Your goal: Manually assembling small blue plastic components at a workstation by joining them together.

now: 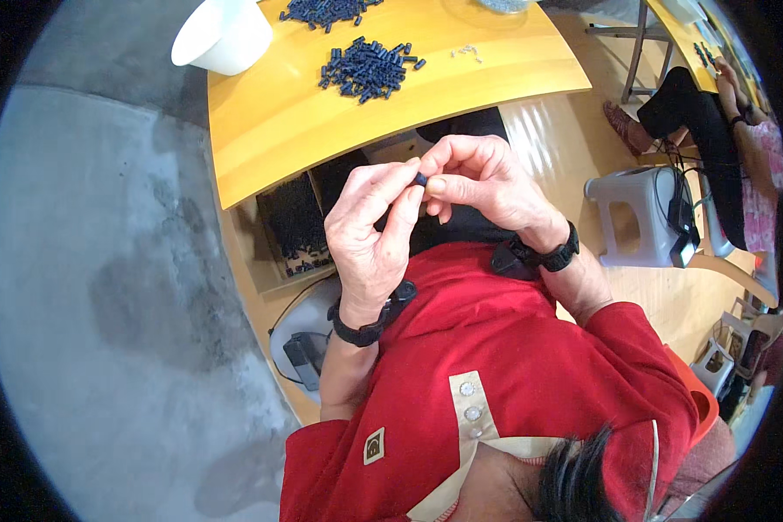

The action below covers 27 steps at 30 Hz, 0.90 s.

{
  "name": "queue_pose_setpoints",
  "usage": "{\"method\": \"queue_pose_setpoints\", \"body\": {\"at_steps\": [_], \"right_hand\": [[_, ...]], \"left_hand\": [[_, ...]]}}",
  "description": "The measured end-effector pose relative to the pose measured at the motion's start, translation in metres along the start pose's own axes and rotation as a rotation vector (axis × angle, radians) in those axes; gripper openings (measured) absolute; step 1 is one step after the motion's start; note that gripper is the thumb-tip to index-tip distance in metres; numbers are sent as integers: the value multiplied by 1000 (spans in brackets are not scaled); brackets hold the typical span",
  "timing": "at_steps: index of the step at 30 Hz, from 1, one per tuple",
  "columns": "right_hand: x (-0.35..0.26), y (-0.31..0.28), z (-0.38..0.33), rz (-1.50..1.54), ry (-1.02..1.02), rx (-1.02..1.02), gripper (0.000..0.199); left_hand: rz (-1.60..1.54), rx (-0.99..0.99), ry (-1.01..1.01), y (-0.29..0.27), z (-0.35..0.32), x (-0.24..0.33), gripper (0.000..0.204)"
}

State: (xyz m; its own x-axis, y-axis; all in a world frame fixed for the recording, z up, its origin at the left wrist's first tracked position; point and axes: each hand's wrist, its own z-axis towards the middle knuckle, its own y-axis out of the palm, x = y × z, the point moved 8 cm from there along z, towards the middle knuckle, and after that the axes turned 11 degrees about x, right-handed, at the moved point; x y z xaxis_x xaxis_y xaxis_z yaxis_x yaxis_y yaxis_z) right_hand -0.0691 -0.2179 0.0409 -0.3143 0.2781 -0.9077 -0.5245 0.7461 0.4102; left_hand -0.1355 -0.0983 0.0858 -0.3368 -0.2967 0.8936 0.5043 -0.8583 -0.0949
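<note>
Between my fingertips, just in front of the table's near edge, is a small dark blue cylindrical piece (420, 179). My left hand (370, 222) pinches it between thumb and forefinger. From the other side, my right hand (483, 183) has its thumb and forefinger closed at the same piece; whether a second tiny part sits in them is hidden. On the yellow table (461, 96) beyond my hands lies a loose pile of similar dark blue pieces (370, 70). A few tiny clear bits (467, 54) are scattered to the right of that pile.
A white tub (224, 36) stands at the table's far left corner, near another dark pile (326, 10). Below the tabletop, a box (296, 228) holds many small black pieces. To the right are a grey plastic stool (639, 217) and a seated person (705, 130) at another table.
</note>
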Motion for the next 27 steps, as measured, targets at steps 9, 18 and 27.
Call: {"method": "queue_pose_setpoints", "body": {"at_steps": [9,18,27], "right_hand": [[-16,4,-9,-225,-180,147,13],[-27,3,-10,-48,-314,46,17],[-41,15,-11,-223,-510,-8,11]], "left_hand": [[31,35,27,-5,-4,0,18],[-114,1,-106,-8,-7,-16,13],[-468,-168,-271,6,-9,-23,13]]}}
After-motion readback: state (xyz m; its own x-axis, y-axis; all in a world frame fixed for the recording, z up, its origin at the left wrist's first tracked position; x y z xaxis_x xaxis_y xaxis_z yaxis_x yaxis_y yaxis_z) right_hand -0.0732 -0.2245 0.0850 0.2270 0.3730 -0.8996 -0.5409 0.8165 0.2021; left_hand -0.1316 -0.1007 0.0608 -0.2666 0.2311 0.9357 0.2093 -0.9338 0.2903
